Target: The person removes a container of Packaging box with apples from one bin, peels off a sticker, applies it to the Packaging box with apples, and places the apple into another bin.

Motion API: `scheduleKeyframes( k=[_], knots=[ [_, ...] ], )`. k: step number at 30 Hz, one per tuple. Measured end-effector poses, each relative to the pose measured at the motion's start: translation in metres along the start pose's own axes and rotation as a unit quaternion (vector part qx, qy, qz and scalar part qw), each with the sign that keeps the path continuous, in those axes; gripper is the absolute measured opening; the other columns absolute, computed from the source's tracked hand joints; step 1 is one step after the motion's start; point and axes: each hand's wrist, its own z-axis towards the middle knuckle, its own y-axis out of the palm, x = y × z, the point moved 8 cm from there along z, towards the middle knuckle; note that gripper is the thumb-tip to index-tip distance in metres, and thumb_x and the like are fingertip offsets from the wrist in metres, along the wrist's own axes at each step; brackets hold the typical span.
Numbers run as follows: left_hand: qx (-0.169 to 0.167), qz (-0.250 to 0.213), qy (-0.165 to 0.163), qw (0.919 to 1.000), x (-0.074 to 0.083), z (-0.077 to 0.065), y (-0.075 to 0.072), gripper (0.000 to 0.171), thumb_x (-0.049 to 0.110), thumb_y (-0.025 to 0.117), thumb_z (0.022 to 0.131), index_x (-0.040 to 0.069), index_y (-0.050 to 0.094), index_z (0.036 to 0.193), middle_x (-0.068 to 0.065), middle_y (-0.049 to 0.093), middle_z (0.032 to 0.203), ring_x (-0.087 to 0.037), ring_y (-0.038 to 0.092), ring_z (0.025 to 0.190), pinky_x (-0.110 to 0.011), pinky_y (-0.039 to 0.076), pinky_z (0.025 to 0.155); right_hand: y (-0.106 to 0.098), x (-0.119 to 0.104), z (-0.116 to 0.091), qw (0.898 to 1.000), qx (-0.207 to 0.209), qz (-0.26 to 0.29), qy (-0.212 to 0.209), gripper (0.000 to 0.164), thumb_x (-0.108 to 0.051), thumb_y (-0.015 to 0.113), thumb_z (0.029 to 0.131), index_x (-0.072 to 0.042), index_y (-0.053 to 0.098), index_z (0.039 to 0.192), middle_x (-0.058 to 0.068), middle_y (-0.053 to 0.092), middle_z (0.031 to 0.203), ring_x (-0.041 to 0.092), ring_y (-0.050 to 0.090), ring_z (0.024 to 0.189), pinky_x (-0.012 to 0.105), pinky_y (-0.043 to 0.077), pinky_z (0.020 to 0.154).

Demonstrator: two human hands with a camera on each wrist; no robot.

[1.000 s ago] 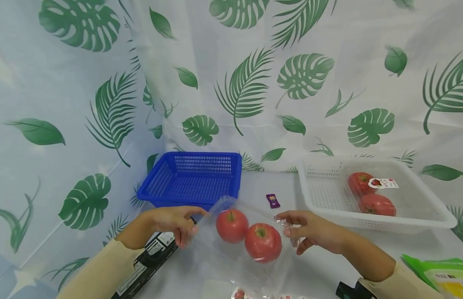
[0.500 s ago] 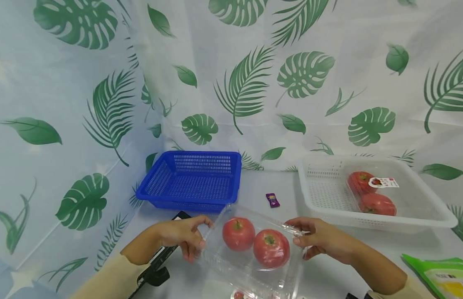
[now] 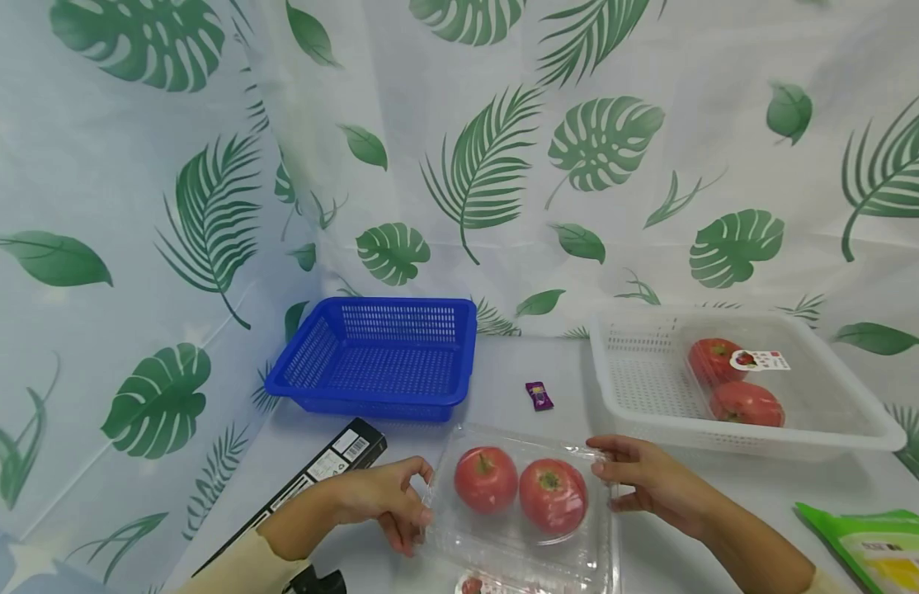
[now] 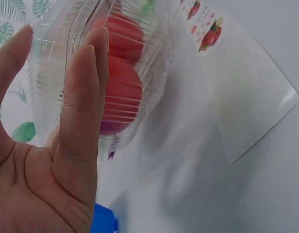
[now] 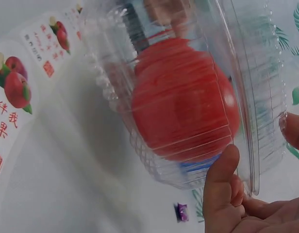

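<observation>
A clear plastic clamshell box [image 3: 497, 540] with two red apples [image 3: 553, 497] inside is held above the table in the head view. My left hand [image 3: 385, 502] grips its left side, thumb and fingers on either side of the rim. At the right edge, my right hand [image 3: 647, 480] pinches the rim; in the right wrist view its fingertips [image 5: 224, 162] press on the ribbed wall. The lid looks closed over the fruit. Below the box lies a sheet of apple stickers [image 4: 256, 87], mostly hidden in the head view.
A blue basket [image 3: 370, 406] stands back left, and a white basket [image 3: 633, 417] at right holds another apple box [image 3: 801, 396]. A purple wrapped candy [image 3: 539, 396] lies between them. A long black carton [image 3: 341, 454] is by my left arm; a green packet [image 3: 875, 540] lies front right.
Both hands have carried the box slightly right and towards me, away from the blue basket. The black carton shows more now. The baskets have stayed put.
</observation>
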Motion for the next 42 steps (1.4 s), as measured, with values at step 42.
scheduleKeyframes(
  k=[42],
  knots=[
    [0.104,-0.002,0.034,0.994,-0.008,0.034,-0.001,0.048,0.014,0.074,0.085,0.006,0.033,0.11,-0.021,0.068,0.076,-0.026,0.067,0.06,-0.034,0.056,0.051,-0.031,0.02,0.009,0.982,0.188,0.028,-0.018,0.068,-0.024,0.058,0.099,0.009,0.024,0.147,0.023,0.028,0.151,0.009,0.047,0.116,0.021,0.045,0.094]
  ],
)
